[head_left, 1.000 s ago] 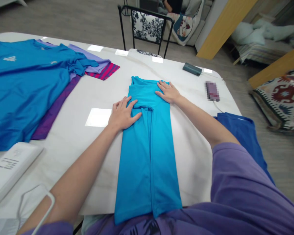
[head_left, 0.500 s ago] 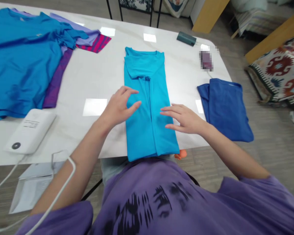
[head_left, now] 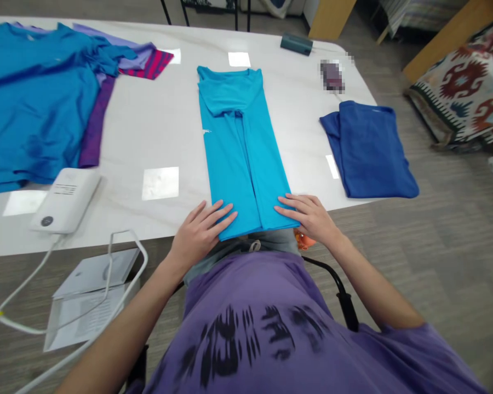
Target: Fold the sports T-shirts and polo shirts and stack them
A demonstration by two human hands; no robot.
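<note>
A bright turquoise T-shirt lies folded into a long strip, its neckline at the far end and its hem along the table's near edge. My left hand rests at the hem's left corner, its fingers spread over the fabric. At the right corner lies my right hand, fingers stretched across the cloth. Both thumbs are hidden, so whether they go under the hem cannot be seen. A sleeve is folded over the upper part of the shirt, and a small white mark shows near its left edge.
To the right sits a folded navy garment. Blue, lilac and striped shirts lie spread at the left. A white device with a cable stands near the front edge. At the back is a dark green object. Orange cloth shows below the table edge.
Both hands have come down from above the middle of the turquoise T-shirt to its near hem corners. The view has shifted; the folded shirt keeps its shape.
</note>
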